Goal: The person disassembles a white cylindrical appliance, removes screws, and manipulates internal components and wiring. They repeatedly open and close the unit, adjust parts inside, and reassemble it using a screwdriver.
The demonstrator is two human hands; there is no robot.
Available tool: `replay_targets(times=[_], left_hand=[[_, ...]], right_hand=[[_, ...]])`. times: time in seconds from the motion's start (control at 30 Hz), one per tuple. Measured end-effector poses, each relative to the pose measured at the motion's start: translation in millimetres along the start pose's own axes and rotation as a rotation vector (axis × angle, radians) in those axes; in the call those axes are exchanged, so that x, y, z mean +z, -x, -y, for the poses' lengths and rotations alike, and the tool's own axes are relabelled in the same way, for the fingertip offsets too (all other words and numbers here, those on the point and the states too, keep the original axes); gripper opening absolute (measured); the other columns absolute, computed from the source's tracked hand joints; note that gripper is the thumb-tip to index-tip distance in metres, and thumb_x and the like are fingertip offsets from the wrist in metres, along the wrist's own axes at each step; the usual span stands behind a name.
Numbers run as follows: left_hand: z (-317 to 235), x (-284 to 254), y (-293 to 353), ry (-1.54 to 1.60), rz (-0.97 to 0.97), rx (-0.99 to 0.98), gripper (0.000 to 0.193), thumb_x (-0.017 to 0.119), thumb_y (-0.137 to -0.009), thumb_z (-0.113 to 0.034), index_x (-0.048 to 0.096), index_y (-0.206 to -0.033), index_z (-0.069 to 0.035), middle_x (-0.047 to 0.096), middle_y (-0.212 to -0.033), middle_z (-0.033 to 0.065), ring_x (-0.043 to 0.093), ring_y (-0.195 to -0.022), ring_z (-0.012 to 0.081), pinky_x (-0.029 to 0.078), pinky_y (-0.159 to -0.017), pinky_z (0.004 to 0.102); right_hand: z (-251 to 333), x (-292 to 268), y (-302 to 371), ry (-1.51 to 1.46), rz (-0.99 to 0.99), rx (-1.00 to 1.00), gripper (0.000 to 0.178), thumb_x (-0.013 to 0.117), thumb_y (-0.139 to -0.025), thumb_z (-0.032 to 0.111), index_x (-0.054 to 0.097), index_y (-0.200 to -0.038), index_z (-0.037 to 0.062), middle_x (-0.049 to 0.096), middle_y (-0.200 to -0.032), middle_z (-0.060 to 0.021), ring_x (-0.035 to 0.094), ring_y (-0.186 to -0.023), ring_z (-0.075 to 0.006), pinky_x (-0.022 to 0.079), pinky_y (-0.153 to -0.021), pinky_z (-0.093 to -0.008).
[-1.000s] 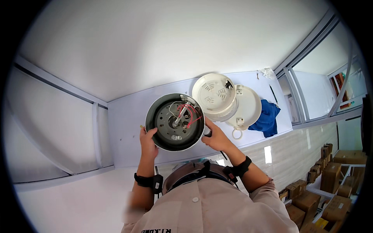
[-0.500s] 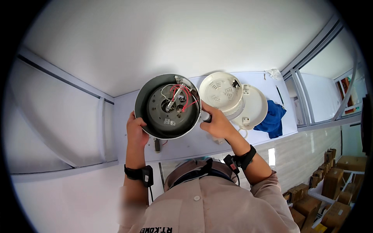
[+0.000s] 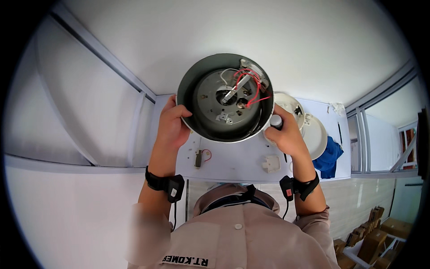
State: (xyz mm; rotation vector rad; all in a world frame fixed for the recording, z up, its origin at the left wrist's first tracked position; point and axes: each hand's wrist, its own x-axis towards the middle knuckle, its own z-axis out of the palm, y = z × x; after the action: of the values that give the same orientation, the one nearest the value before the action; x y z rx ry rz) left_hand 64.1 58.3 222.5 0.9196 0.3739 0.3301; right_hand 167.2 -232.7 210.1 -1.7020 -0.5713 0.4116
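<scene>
Both my hands hold a rice cooker body (image 3: 210, 123) above the table, its open underside facing me. Inside are a grey metal plate, a slanting metal bar, a white wire and loose red wires. My left hand (image 3: 174, 124) grips the left rim with its thumb over the edge. My right hand (image 3: 289, 134) grips the right rim. Also held in it is a grey-ended dark tool (image 3: 276, 121), apparently a screwdriver; my palm hides most of it. On the table below lie a grey-green piece (image 3: 198, 159) with a red wire and a small white plastic part (image 3: 271, 164).
Right of the body lie a round white vented cover (image 3: 286, 99), partly hidden, and a white round part (image 3: 317, 140). Beyond are a blue cloth (image 3: 329, 158), a thin dark stick (image 3: 340, 133) and crumpled clear plastic (image 3: 337, 108). Framed panels flank the table; boxes (image 3: 372, 245) stand lower right.
My hands have raised the rice cooker body and carried it up and to the right in the view. It now covers part of the white cover, and the small white plastic part shows more fully.
</scene>
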Motion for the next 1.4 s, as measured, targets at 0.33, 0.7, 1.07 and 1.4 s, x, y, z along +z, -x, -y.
replay_targets(times=[0.33,0.7,1.07,1.4], left_hand=[[37.4,-35.5,-10.4,0.044,0.001,-0.109,0.050,0.053,-0.071,0.013,0.049,-0.118,-0.002,0.057,-0.115,0.0126,0.062,-0.104,0.0255,0.054,-0.094,0.0378],[111.0,-64.2,-6.8,0.057,-0.021,-0.157,0.055,0.053,-0.068,0.013,0.046,-0.119,-0.005,0.055,-0.118,0.0100,0.058,-0.109,0.0218,0.050,-0.095,0.0325],[135.2,-75.0,-6.9,-0.016,-0.048,-0.141,0.049,0.050,-0.070,0.014,0.046,-0.116,-0.003,0.060,-0.115,0.0123,0.064,-0.104,0.0248,0.058,-0.092,0.0383],[162.2,-94.4,-5.5,0.000,-0.043,-0.131,0.051,0.050,-0.074,0.015,0.045,-0.121,-0.006,0.059,-0.120,0.0137,0.065,-0.111,0.0275,0.058,-0.098,0.0432]], right_hand=[[-38.8,14.1,8.9,-0.066,-0.001,0.219,0.065,0.062,-0.078,0.000,0.063,-0.143,0.0027,0.074,-0.113,-0.0077,0.065,-0.092,-0.0127,0.052,-0.080,-0.0278],[-92.6,25.2,31.4,-0.236,-0.083,0.343,0.058,0.061,-0.081,-0.006,0.064,-0.138,0.0034,0.063,-0.078,-0.0006,0.054,-0.057,-0.0078,0.042,-0.051,-0.0256],[-119.1,29.8,39.7,-0.203,-0.093,0.360,0.053,0.065,-0.084,-0.005,0.063,-0.137,0.0020,0.065,-0.073,-0.0042,0.060,-0.058,-0.0117,0.048,-0.054,-0.0269],[-126.8,30.9,40.3,-0.240,-0.090,0.343,0.059,0.067,-0.082,-0.006,0.061,-0.140,0.0031,0.066,-0.080,-0.0036,0.060,-0.059,-0.0102,0.048,-0.054,-0.0261]])
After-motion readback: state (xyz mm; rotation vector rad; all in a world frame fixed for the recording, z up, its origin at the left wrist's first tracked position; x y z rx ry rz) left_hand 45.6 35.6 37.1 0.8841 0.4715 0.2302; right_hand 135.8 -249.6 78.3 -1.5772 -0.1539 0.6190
